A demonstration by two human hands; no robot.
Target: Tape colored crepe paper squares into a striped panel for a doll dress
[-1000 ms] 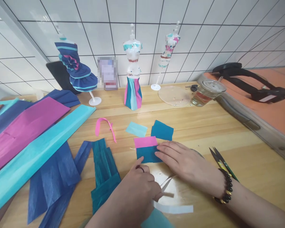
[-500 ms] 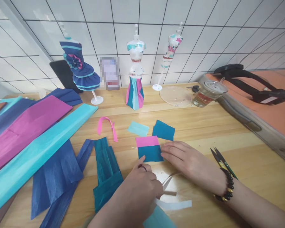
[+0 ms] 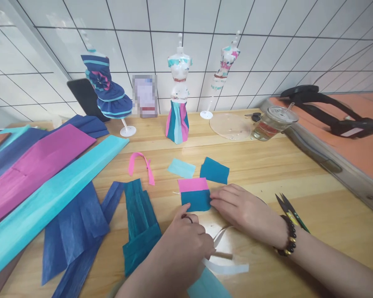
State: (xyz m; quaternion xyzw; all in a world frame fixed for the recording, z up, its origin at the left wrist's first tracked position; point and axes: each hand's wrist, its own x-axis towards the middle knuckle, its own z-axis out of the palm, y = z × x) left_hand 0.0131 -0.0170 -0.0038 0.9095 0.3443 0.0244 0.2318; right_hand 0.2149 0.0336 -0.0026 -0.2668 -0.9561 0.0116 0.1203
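A pink crepe paper piece (image 3: pixel 192 184) and a dark teal crepe paper piece (image 3: pixel 195 200) lie overlapped on the table, teal in front. My left hand (image 3: pixel 186 244) presses its index fingertip on the teal piece's lower left corner; its other fingers are curled, with what they hold hidden. A white strip (image 3: pixel 228 268) and a brown strip (image 3: pixel 224 255) show beside that hand. The fingers of my right hand (image 3: pixel 240 209) are closed together at the teal piece's right edge, thumb hidden. Behind lie a pale blue piece (image 3: pixel 181 168) and another teal piece (image 3: pixel 214 170).
Scissors (image 3: pixel 290 211) lie beyond my right wrist. Folded crepe papers (image 3: pixel 49 178) cover the left side, near pleated teal paper (image 3: pixel 140 227) and a pink strip (image 3: pixel 139 155). Small dress forms (image 3: pixel 179 68) stand by the tiled wall, with a cup (image 3: pixel 272 123) at back right.
My right hand has shifted slightly left, and the teal piece's lower right corner has drawn in a little. My left fingertip stays on the paper.
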